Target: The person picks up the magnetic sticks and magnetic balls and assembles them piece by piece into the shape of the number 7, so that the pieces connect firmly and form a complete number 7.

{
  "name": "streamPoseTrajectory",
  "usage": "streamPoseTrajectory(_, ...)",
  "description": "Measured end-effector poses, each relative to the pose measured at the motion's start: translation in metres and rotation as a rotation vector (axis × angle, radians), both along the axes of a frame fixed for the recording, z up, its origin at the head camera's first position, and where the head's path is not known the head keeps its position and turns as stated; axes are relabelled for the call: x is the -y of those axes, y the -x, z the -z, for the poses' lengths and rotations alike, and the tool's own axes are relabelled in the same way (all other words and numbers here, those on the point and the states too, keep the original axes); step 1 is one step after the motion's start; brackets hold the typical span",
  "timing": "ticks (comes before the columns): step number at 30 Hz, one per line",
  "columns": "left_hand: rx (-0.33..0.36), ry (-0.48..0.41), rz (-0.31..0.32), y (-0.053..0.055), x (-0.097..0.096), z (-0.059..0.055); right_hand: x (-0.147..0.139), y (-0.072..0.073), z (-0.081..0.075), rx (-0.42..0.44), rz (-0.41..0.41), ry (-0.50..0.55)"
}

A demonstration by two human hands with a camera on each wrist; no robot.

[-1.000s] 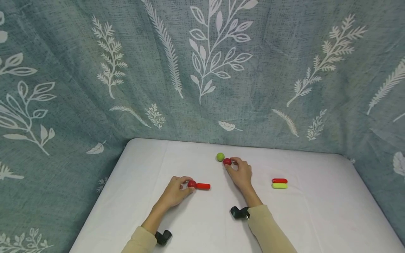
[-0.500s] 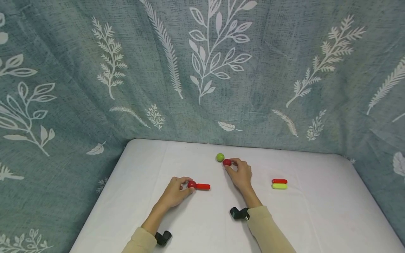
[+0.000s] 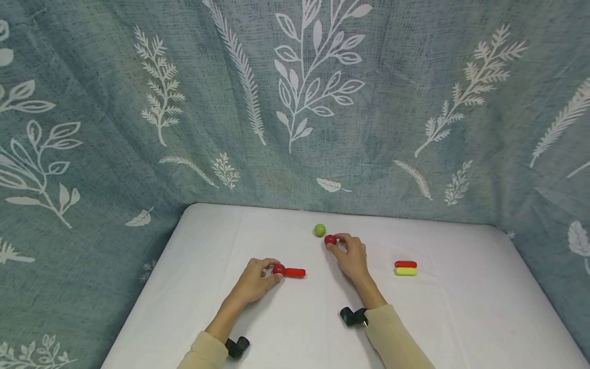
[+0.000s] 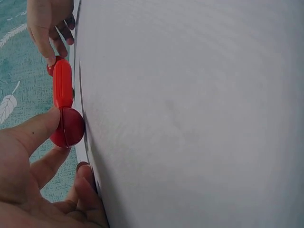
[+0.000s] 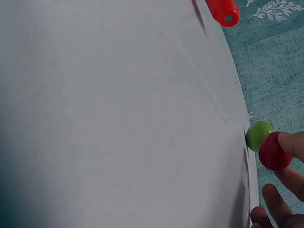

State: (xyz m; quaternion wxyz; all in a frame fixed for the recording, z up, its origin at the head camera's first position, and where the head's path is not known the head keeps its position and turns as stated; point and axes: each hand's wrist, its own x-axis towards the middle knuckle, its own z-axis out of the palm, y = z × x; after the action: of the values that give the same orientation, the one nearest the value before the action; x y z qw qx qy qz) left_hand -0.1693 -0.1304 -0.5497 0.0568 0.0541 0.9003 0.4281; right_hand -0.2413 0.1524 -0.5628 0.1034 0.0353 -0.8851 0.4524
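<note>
My left hand [image 3: 253,281] pinches a glossy red ball [image 3: 278,270] between thumb and fingers. A ribbed red handle [image 4: 63,83] meets that ball at its narrow end, so the pair looks like a small maraca. In the left wrist view a seam runs around the ball. Farther back, my right hand [image 3: 354,259] pinches a second red ball [image 5: 275,152], also seamed, by its right side. Just beyond it sits a green ball [image 3: 320,230], which the red one partly covers in the right wrist view.
At the right, a red handle [image 3: 405,264] and a yellow-green handle [image 3: 406,271] lie side by side on the white-covered table [image 3: 461,302]. A leaf-patterned curtain [image 3: 378,128] hangs behind its back edge. Black devices [image 3: 237,347] are worn at both wrists.
The right hand has drawn its red ball slightly toward the front, widening the gap to the green ball. My left hand keeps its hold and place.
</note>
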Motion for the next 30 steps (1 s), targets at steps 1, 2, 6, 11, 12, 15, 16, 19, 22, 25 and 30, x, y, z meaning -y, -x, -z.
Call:
streamPoseTrajectory(1,0.0,0.001,0.0,0.0,0.0,0.0,0.0,-0.002,-0.001,0.011,-0.006,0.002)
streamPoseTrajectory(2,0.001,0.002,-0.001,0.0,0.0,0.0,-0.001,-0.004,-0.002,0.021,-0.011,0.004)
streamPoseTrajectory(6,0.005,0.002,0.0,0.0,0.001,0.0,-0.002,-0.014,-0.008,0.026,-0.023,0.032)
streamPoseTrajectory(11,0.007,-0.004,0.005,0.001,0.002,-0.001,-0.002,-0.027,-0.015,0.046,-0.029,0.079)
streamPoseTrajectory(12,0.007,-0.006,0.005,0.001,0.002,-0.001,-0.002,-0.03,-0.016,0.053,-0.032,0.086)
streamPoseTrajectory(15,0.006,-0.009,0.005,0.002,0.002,-0.001,-0.001,-0.038,-0.018,0.074,-0.037,0.095)
streamPoseTrajectory(16,0.006,-0.011,0.004,0.003,0.002,0.0,0.0,-0.04,-0.018,0.08,-0.039,0.091)
streamPoseTrajectory(19,0.008,-0.012,0.004,0.003,0.002,0.0,0.002,-0.047,-0.018,0.094,-0.044,0.091)
streamPoseTrajectory(22,0.009,-0.011,0.005,0.003,0.002,0.0,0.004,-0.052,-0.017,0.108,-0.05,0.1)
streamPoseTrajectory(25,0.008,-0.011,0.007,0.002,0.002,0.001,0.006,-0.057,-0.015,0.126,-0.053,0.11)
streamPoseTrajectory(30,0.004,-0.01,0.012,0.002,0.002,0.002,0.01,-0.064,-0.012,0.143,-0.068,0.106)
